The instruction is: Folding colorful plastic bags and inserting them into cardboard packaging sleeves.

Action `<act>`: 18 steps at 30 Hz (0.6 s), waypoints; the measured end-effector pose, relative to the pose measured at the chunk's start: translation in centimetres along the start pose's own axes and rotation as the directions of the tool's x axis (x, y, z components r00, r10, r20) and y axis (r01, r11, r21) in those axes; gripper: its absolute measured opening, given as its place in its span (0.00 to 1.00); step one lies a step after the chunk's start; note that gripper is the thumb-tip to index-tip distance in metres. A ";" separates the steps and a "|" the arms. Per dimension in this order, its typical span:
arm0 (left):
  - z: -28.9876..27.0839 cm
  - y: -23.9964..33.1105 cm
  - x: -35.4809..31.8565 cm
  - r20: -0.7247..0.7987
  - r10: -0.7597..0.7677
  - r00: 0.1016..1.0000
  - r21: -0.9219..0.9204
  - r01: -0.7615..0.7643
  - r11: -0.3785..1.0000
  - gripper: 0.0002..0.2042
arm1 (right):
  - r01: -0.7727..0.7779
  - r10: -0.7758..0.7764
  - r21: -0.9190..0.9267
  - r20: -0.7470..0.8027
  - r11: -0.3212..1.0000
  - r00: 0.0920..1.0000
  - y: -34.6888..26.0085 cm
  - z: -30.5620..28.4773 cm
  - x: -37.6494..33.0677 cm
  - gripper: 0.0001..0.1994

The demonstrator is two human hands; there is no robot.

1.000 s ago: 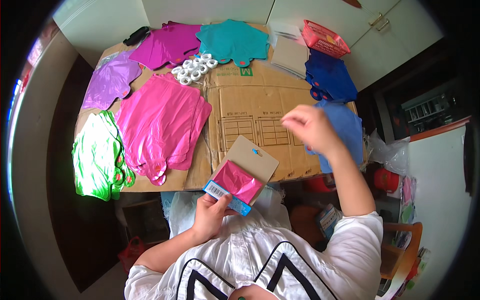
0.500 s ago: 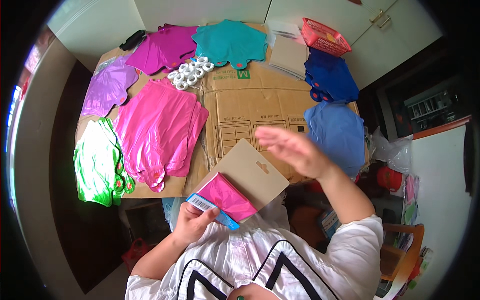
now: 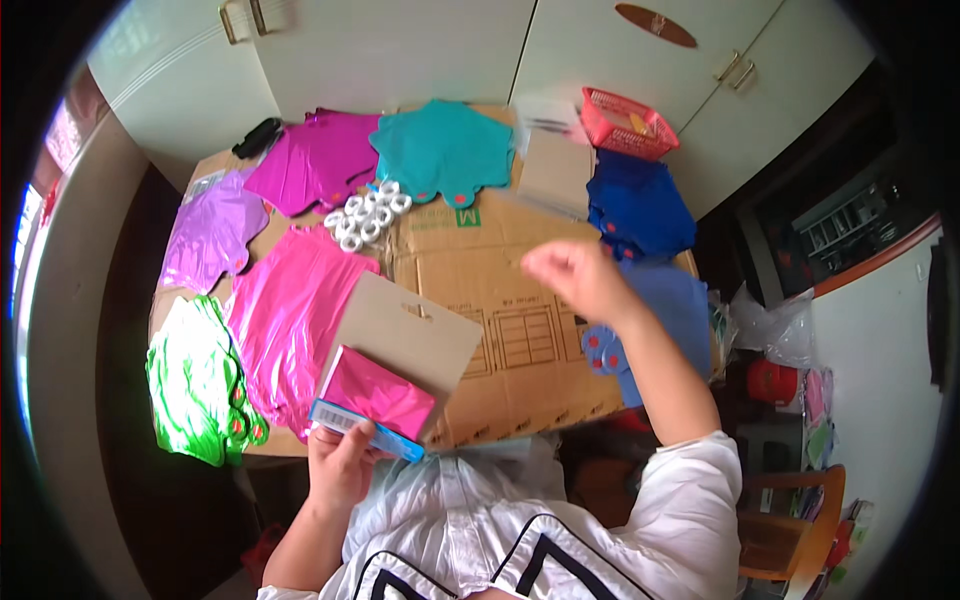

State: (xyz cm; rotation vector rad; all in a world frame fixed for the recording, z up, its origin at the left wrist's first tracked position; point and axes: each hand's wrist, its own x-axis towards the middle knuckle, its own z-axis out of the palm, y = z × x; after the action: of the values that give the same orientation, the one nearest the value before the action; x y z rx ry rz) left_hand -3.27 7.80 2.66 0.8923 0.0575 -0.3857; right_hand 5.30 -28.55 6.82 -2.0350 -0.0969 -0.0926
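My left hand (image 3: 343, 462) grips the blue edge strip of a card pack, thumb on top. A folded bright pink foil sheet (image 3: 378, 390) lies against the pack's beige backing card (image 3: 415, 335), which has a hang hole. The pack is tilted over the near edge of the table, partly in front of a stack of pink foil balloons (image 3: 290, 320). Over the right half of the table my right hand (image 3: 575, 280) is raised, its fingers drawn together, with nothing visible in them. It is nearest to the light blue foil stack (image 3: 665, 310).
Flattened cardboard (image 3: 470, 260) covers the table. Around it lie green (image 3: 195, 370), lilac (image 3: 210, 230), magenta (image 3: 310, 165), teal (image 3: 440, 150) and dark blue (image 3: 640, 205) foil stacks. Several white ribbon rolls (image 3: 368, 215), beige cards (image 3: 555, 170) and a red basket (image 3: 628, 125) are there too.
The view has shifted, so the table sits lower. My left hand has carried the pack leftward over the pink stack. The right hand, spread flat before, has moved off the pack and drawn its fingers together.
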 end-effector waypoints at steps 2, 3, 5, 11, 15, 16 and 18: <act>0.9 -0.7 0.3 -0.014 -0.034 0.999 -0.005 0.034 0.999 0.03 | 0.026 -0.067 -0.231 -0.173 0.973 0.983 2.3 -3.5 6.8 0.09; 1.2 -1.1 0.5 -0.020 -0.051 0.998 -0.002 0.051 0.999 0.03 | -0.007 -0.056 -0.253 -0.242 0.968 0.969 3.3 -5.2 10.3 0.10; 1.6 -1.6 1.0 0.015 -0.100 0.995 -0.008 0.100 0.995 0.03 | -0.127 0.014 -0.291 -0.360 0.948 0.933 6.7 -8.2 17.3 0.12; 2.3 -2.6 1.8 0.003 -0.188 0.982 -0.031 0.188 0.982 0.04 | -0.490 0.192 -0.456 -0.555 0.743 0.809 11.4 -8.4 28.6 0.25; 1.8 -2.2 2.0 -0.051 -0.193 0.980 0.035 0.194 0.980 0.05 | -0.593 0.392 -0.500 -0.455 0.631 0.800 11.3 -6.4 30.2 0.33; 1.9 -2.1 2.0 -0.063 -0.207 0.976 0.032 0.209 0.977 0.05 | -0.623 0.433 -0.456 -0.458 0.636 0.777 11.4 -6.4 31.0 0.26; 1.9 -1.9 2.4 -0.053 -0.219 0.974 0.001 0.219 0.976 0.05 | -0.585 0.416 -0.508 -0.414 0.632 0.809 12.2 -7.1 32.0 0.22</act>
State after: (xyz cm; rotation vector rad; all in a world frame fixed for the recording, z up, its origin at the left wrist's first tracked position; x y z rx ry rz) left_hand -1.93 4.54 1.88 0.9059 0.2047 -0.5680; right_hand 38.29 -39.47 2.65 -2.6060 0.7860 -0.0327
